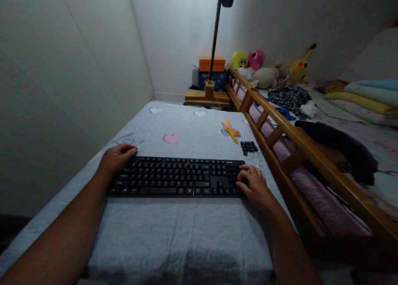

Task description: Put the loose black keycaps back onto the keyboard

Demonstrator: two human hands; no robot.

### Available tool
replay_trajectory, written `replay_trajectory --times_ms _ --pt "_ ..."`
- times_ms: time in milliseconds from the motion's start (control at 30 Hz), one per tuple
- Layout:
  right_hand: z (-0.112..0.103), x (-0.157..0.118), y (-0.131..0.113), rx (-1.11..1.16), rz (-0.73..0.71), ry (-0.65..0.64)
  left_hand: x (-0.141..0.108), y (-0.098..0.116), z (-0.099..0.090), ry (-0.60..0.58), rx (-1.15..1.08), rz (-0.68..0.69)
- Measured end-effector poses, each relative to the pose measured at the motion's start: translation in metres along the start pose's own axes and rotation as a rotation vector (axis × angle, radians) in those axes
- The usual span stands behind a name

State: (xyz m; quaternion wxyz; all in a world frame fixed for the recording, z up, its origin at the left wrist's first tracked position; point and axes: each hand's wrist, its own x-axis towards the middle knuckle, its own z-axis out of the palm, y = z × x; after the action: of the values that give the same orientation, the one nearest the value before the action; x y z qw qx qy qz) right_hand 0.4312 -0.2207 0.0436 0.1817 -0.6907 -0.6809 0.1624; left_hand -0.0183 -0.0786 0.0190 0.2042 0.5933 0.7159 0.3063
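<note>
A black keyboard [174,177] lies flat across the cloth-covered table. My left hand [117,158] rests at its upper left corner, thumb and fingers closed round the edge. At the right end my right hand [252,183] touches the number pad area, its thumb and fingers curved on the edge with a gap between them. Several loose black keycaps [248,147] lie grouped behind the right end. Beyond them is a yellow-handled brush [231,135] on an orange piece [234,129].
A wooden bed rail [280,121] runs along the right side, with bedding and plush toys [265,75] behind it. A lamp stand [215,40] on a wooden base [207,97] and an orange box [212,64] stand at the back. White panels [71,69] border the left.
</note>
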Motion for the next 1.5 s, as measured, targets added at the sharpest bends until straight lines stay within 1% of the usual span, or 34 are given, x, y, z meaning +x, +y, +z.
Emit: replay_trajectory --times_ms 67,167,233,267,300,400,467,533,600,733,867,1033,1233,1500 --pt "-0.005 0.002 0.002 -0.006 -0.013 -0.028 0.001 -0.002 0.001 0.002 -0.001 0.007" --pt "-0.015 0.009 0.010 0.040 -0.098 -0.076 0.003 -0.004 0.001 -0.001 0.000 0.010" --pt "-0.023 0.019 0.018 0.080 -0.134 -0.081 0.003 -0.004 0.001 -0.005 0.005 0.012" --pt "-0.027 0.025 0.021 0.091 -0.127 -0.069 0.003 -0.004 0.001 -0.003 0.004 0.015" --pt "-0.031 0.032 0.025 0.089 -0.102 -0.049 0.003 -0.004 0.001 -0.004 0.003 0.022" --pt "-0.039 0.057 0.035 0.032 0.035 0.022 0.002 -0.003 0.001 -0.004 -0.001 0.027" --pt "-0.040 0.074 0.041 -0.022 0.105 0.121 0.002 -0.003 0.001 -0.009 -0.001 0.023" --pt "-0.037 0.087 0.046 -0.063 0.169 0.212 0.001 -0.003 0.000 -0.010 -0.002 0.023" --pt "-0.030 0.096 0.049 -0.076 0.229 0.267 0.001 -0.002 -0.001 -0.007 -0.005 0.024" --pt "-0.013 0.102 0.052 -0.074 0.274 0.302 0.000 0.000 -0.002 -0.004 -0.014 0.017" --pt "-0.004 0.101 0.054 -0.093 0.305 0.338 0.000 0.001 -0.001 -0.008 -0.012 0.002" --pt "0.000 0.103 0.056 -0.084 0.334 0.332 0.001 -0.001 0.001 -0.012 -0.007 -0.011" --pt "0.004 0.107 0.057 -0.156 0.334 0.336 0.001 -0.004 0.001 -0.011 0.002 -0.012" --pt "0.007 0.107 0.056 -0.195 0.328 0.352 -0.001 0.003 -0.001 -0.013 -0.003 -0.026"
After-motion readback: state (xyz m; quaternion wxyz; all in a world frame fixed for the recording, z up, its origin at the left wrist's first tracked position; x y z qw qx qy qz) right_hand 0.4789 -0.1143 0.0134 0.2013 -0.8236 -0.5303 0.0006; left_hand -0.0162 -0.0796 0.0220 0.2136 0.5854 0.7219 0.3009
